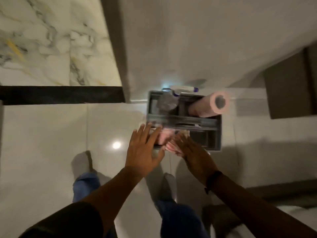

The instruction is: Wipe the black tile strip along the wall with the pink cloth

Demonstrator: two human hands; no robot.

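Both hands over grey caddy (217, 134), fetching pink cloth (164, 139) for black tile strip (60, 95). Left hand (143, 152) fingers spread, empty; right hand (190, 148) on cloth, grip indeterminate (blur).

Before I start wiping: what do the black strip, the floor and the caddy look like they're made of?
Black tile strip: dark tile or stone, fairly matte, though blur leaves it open. Floor: pale polished tile; it mirrors a lamp and shows grout lines. Grey caddy: likely moulded plastic, with dull, even, thin walls.
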